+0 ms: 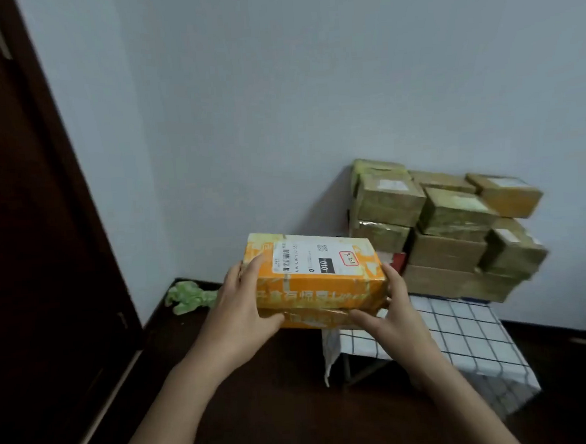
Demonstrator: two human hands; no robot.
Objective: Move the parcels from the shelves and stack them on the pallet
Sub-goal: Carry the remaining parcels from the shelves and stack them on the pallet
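I hold an orange taped parcel (317, 282) with a white shipping label in mid-air, in the middle of the head view. My left hand (236, 306) grips its left end, thumb on top. My right hand (390, 313) grips its right end and lower front edge. Behind it and to the right, a stack of several brown and orange parcels (446, 226) stands against the white wall on a low stand covered with a blue-checked white cloth (463, 335). The carried parcel hangs left of the stack, above the cloth's near left corner.
A dark wooden door or cabinet (38, 237) fills the left side. A crumpled green object (190, 296) lies on the dark floor (262, 412) in the corner by the white wall (278, 119).
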